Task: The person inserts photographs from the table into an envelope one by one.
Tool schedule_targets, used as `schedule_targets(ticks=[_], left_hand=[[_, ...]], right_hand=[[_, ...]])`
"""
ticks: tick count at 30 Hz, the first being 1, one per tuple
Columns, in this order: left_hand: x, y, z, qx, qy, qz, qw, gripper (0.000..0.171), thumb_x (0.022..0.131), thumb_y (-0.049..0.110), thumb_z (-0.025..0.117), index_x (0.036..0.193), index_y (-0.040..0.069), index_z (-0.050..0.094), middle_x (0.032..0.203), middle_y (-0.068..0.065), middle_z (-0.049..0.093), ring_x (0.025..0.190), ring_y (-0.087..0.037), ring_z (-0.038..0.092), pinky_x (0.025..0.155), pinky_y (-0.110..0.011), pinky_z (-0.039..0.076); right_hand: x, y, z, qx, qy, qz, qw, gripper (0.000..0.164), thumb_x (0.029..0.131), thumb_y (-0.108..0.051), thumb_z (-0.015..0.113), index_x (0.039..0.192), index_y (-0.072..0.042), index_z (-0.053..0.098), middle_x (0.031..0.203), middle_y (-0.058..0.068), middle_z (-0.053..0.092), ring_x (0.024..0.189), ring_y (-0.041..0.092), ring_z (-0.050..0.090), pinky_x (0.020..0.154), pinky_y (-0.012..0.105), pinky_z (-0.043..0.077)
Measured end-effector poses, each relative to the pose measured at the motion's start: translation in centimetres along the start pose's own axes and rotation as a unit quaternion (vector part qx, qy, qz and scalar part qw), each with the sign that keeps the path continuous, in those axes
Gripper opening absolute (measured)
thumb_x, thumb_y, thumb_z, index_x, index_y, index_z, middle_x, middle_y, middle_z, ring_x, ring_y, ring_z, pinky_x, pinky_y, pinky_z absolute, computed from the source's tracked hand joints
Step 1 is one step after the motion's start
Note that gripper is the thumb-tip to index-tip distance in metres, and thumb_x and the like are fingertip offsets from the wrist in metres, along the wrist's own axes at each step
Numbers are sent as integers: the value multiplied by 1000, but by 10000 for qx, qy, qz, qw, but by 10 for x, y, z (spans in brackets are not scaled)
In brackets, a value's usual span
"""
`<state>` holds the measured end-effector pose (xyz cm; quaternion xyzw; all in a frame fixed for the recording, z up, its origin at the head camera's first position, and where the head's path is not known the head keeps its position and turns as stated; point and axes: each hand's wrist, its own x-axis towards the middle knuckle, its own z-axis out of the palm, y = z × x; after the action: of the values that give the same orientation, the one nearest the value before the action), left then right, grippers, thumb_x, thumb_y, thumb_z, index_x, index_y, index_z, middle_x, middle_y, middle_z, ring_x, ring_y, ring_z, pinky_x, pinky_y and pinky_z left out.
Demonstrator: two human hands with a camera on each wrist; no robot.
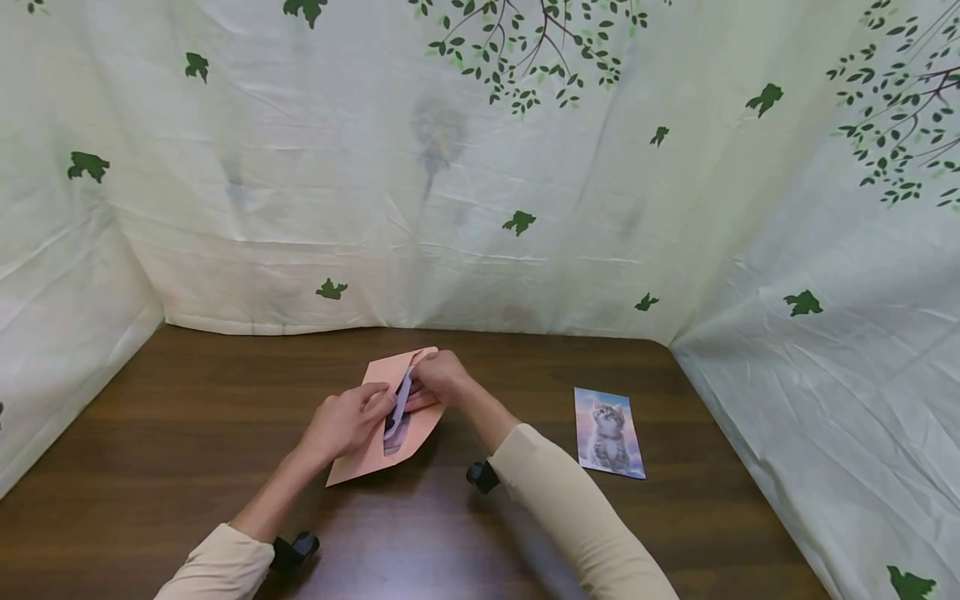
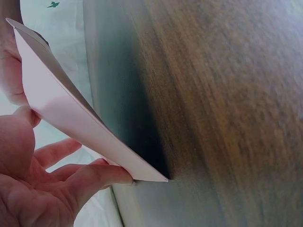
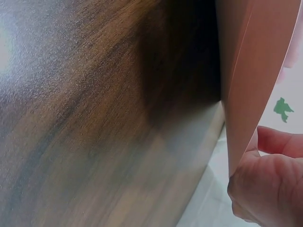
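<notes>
A pink envelope (image 1: 363, 460) is held tilted just above the brown table, its opening spread. Inside the opening shows a pale purple card or folded sheet (image 1: 395, 437) with a dark part; its print is too small to tell. My left hand (image 1: 347, 423) grips the envelope's left side, with the thumb near the opening. In the left wrist view that hand (image 2: 52, 182) has fingers against the envelope's outer face. My right hand (image 1: 441, 380) pinches the envelope's upper right edge, some fingers at the opening. In the right wrist view, the right hand (image 3: 272, 187) holds the envelope's edge.
A kitten picture card (image 1: 609, 433) lies flat on the table (image 1: 225, 400), right of the right forearm. White cloth (image 1: 360, 183) with green leaf prints hangs behind and at both sides. Each wrist wears a black camera mount (image 1: 482, 477).
</notes>
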<state>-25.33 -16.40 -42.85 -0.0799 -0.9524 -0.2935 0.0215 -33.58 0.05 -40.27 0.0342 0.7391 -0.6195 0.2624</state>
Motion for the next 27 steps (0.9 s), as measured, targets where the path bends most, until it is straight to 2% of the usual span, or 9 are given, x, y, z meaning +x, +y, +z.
schedule_targets(ticks=[9,16,27], left_hand=[[-1,0,0,-21,-20,-61,10000,51,107,39,47,141,3,59,135,-25,63,123,-51,58,99,-61,45],[0,1,0,-84,-48,-73,9999,52,107,41,47,141,3,59,135,-25,63,123,-50,58,99,-61,45],[0,0,0,-75,-108,-207,9997,53,106,43,48,142,5,59,136,-26,62,124,-51,57,98,-60,46]], right_hand=[[-7,-6,-5,-58,-263,109,9996,18,100,-6,55,95,8,65,79,19,70,59,25,72,60,35,61],[-18,-13,-14,-306,-338,76,9989,23,101,-7,54,110,12,64,93,26,72,63,28,74,66,38,62],[-38,-18,-32,-300,-243,-256,9989,31,101,-6,55,125,14,57,89,23,71,63,24,72,82,48,60]])
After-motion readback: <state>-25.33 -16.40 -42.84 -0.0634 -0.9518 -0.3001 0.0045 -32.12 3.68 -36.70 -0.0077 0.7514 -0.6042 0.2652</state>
